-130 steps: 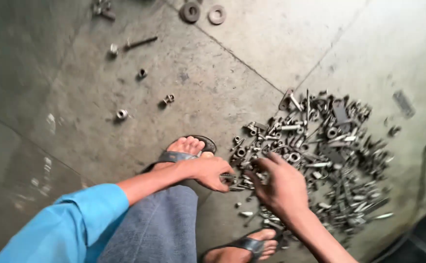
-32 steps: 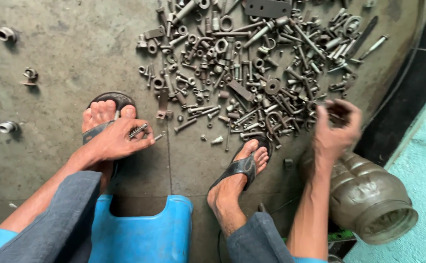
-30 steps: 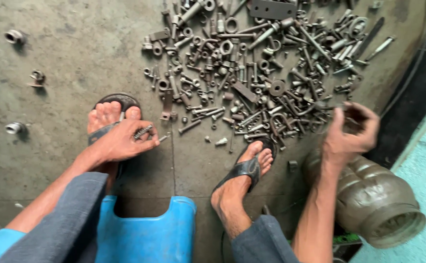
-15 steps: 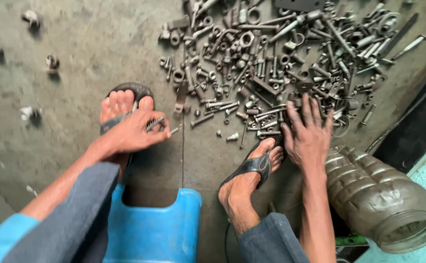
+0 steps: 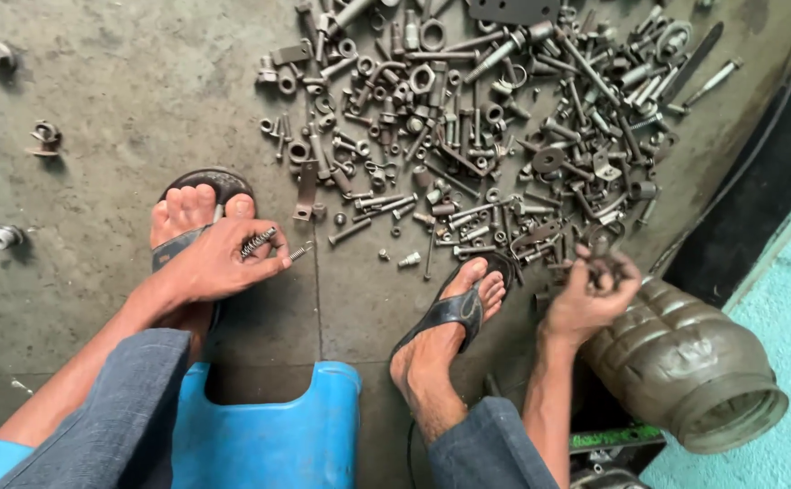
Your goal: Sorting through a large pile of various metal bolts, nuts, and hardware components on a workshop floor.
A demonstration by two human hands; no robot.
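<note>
Grey concrete floor (image 5: 97,109) is being used as a sorting ground for bolts, nuts and washers (image 5: 477,136).

Small threaded screws (image 5: 260,243) are being pinched in the closed fingers of the left hand (image 5: 219,267) above a sandalled foot (image 5: 187,217); dark metal pieces (image 5: 605,267) are being gripped in the curled fingers of the right hand (image 5: 590,299) beside a ribbed plastic jar (image 5: 685,362) lying at the pile's near edge.

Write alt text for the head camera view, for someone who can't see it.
A seated person's left hand holds threaded bolts over a sandalled foot, while the right hand grips small metal parts beside a ribbed plastic jar. A pile of bolts, nuts and washers covers the concrete floor.
</note>
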